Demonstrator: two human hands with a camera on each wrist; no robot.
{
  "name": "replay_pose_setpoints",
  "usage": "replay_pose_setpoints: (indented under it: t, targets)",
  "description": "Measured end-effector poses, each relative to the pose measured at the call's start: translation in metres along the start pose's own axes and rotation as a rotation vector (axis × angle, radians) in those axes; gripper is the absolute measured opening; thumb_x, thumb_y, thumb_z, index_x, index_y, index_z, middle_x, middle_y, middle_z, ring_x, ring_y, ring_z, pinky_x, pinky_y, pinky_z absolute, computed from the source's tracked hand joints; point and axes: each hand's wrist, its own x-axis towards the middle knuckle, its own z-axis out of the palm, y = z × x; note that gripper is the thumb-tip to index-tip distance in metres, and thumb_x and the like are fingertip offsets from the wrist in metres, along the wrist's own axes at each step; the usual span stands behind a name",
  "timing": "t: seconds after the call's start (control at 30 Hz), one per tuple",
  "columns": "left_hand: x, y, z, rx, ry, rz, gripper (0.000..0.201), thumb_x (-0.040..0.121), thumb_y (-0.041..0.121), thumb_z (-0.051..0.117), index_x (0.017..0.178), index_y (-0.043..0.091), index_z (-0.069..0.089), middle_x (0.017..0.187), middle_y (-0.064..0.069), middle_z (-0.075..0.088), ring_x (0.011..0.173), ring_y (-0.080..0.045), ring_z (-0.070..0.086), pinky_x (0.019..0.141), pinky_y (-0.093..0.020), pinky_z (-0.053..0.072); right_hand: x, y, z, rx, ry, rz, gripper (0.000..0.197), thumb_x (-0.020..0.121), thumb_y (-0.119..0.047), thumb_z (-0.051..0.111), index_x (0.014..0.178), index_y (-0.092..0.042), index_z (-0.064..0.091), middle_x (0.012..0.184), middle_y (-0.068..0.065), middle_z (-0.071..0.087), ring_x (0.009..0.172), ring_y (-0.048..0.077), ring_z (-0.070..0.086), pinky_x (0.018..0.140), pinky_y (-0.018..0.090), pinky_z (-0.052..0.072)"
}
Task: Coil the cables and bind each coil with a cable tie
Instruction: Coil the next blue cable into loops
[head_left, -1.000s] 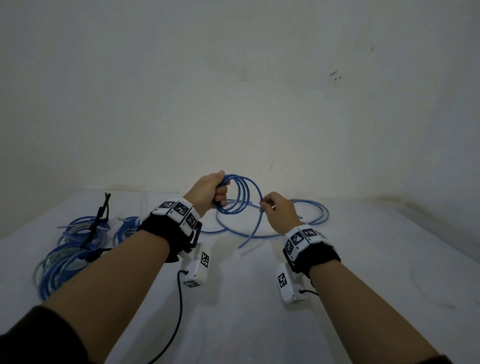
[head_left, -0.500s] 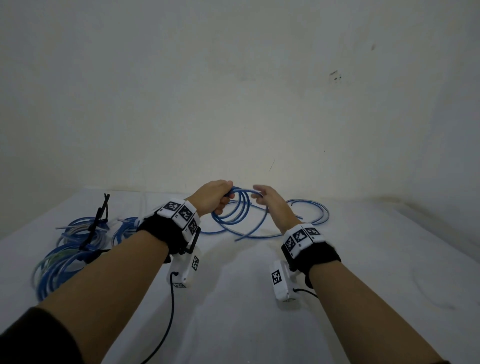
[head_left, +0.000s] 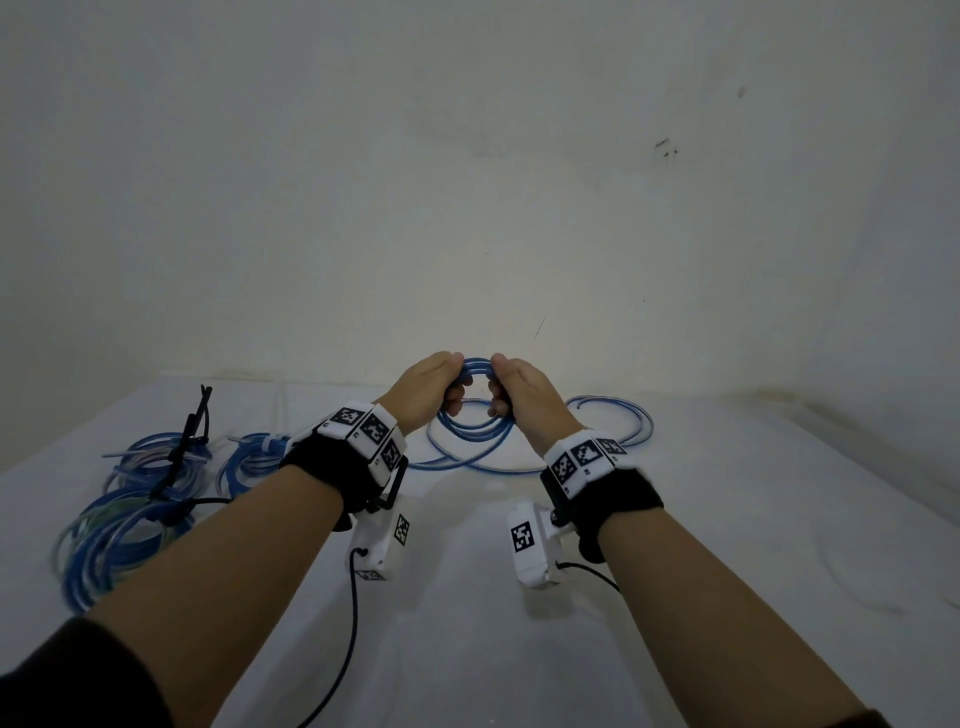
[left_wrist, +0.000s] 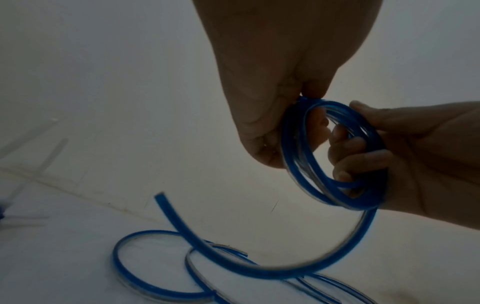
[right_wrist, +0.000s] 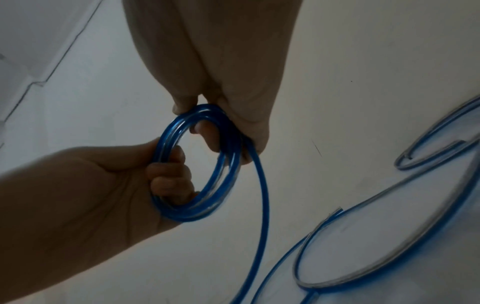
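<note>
Above the white table (head_left: 467, 623), both hands hold a small upright coil of blue cable (head_left: 475, 362). My left hand (head_left: 451, 387) grips its left side with fingers curled through the ring. Gripping the right side the same way is my right hand (head_left: 500, 391). In the left wrist view my left hand (left_wrist: 298, 123) pinches the coil (left_wrist: 345, 202) at the top. In the right wrist view my right hand (right_wrist: 215, 127) clamps the coil (right_wrist: 226, 185). The cable's loose tail (right_wrist: 262, 205) hangs down to slack loops (head_left: 613, 410) on the table.
Several coils of blue cable (head_left: 119, 540) lie at the left of the table. Black cable ties (head_left: 195, 421) stick up among them. A pale wall (head_left: 467, 208) closes the back of the table, close behind the hands.
My right hand carried a loop of cable up and left to the coil. The hands have come together and both now grip the coil, which has risen slightly.
</note>
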Motion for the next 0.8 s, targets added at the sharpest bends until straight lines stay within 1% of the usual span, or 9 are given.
replay_pose_setpoints:
  t: [0.1,0.2,0.33,0.4,0.5,0.57,0.63,0.7,0.8]
  targets:
    - [0.002,0.002,-0.001,-0.040,0.009,0.010,0.033,0.102,0.014,0.030,0.070,0.012,0.040,0.065,-0.001,0.040,0.055,-0.010,0.032,0.052,-0.018,0.032,-0.002,-0.001,-0.002,-0.006,-0.058,0.023,0.031,0.101,-0.031,0.037,0.083,-0.011,0.052,0.059,0.000,0.044,0.053,0.012,0.044,0.063,0.028,0.041]
    - [0.003,-0.002,-0.003,0.077,0.012,0.041,0.034,0.102,0.018,0.031,0.074,0.012,0.049,0.069,-0.002,0.047,0.060,-0.013,0.042,0.059,-0.020,0.037,-0.001,-0.002,-0.003,0.037,-0.049,0.047,0.032,0.102,-0.029,0.036,0.080,-0.011,0.051,0.051,-0.006,0.034,0.050,0.012,0.036,0.063,0.029,0.042]
    - [0.005,-0.006,-0.005,0.248,0.171,0.120,0.025,0.100,0.021,0.038,0.104,0.008,0.059,0.098,-0.005,0.058,0.091,-0.016,0.051,0.078,-0.023,0.037,0.004,-0.004,-0.003,0.153,0.158,0.027,0.033,0.103,-0.030,0.032,0.076,-0.014,0.043,0.055,-0.003,0.030,0.048,0.011,0.032,0.059,0.027,0.039]
    - [0.008,-0.009,-0.008,0.354,0.317,0.121,0.026,0.097,0.020,0.045,0.117,0.006,0.055,0.120,-0.012,0.051,0.111,-0.021,0.047,0.093,-0.024,0.034,0.006,-0.005,-0.006,0.274,0.242,0.030,0.034,0.103,-0.030,0.030,0.075,-0.014,0.041,0.056,-0.002,0.028,0.048,0.011,0.030,0.058,0.026,0.039]
    - [0.011,-0.015,-0.013,0.486,0.439,-0.038,0.040,0.094,0.025,0.050,0.128,0.005,0.043,0.138,-0.016,0.033,0.129,-0.032,0.030,0.106,-0.036,0.026,0.009,-0.007,-0.011,0.504,0.303,0.064,0.035,0.103,-0.032,0.030,0.075,-0.014,0.040,0.053,-0.003,0.029,0.048,0.012,0.031,0.062,0.029,0.042]
    - [0.016,-0.021,-0.015,0.524,0.423,-0.204,0.048,0.094,0.030,0.049,0.128,-0.003,0.042,0.138,-0.021,0.038,0.126,-0.036,0.036,0.101,-0.039,0.032,0.012,-0.008,-0.013,0.646,0.309,0.084,0.037,0.103,-0.034,0.031,0.073,-0.015,0.040,0.047,-0.006,0.030,0.045,0.012,0.031,0.065,0.031,0.043]
    - [0.017,-0.022,-0.016,0.440,0.283,-0.355,0.051,0.097,0.034,0.040,0.123,-0.009,0.044,0.128,-0.026,0.049,0.111,-0.037,0.050,0.089,-0.038,0.040,0.012,-0.011,-0.011,0.741,0.305,0.098,0.038,0.102,-0.035,0.031,0.072,-0.014,0.040,0.043,-0.006,0.031,0.043,0.012,0.031,0.065,0.032,0.045]
    - [0.014,-0.020,-0.013,0.142,0.189,-0.431,0.041,0.101,0.031,0.034,0.118,-0.004,0.046,0.115,-0.021,0.056,0.099,-0.033,0.058,0.082,-0.035,0.042,0.012,-0.013,-0.009,0.801,0.299,0.105,0.038,0.102,-0.035,0.031,0.072,-0.014,0.040,0.042,-0.006,0.031,0.041,0.012,0.032,0.065,0.032,0.047]
    - [0.009,-0.017,-0.010,-0.380,0.209,-0.450,0.023,0.103,0.022,0.030,0.102,0.004,0.044,0.084,-0.011,0.058,0.069,-0.022,0.064,0.075,-0.037,0.046,0.011,-0.011,-0.007,0.801,0.287,0.118,0.038,0.102,-0.035,0.031,0.073,-0.013,0.041,0.042,-0.006,0.032,0.039,0.011,0.034,0.066,0.034,0.046]
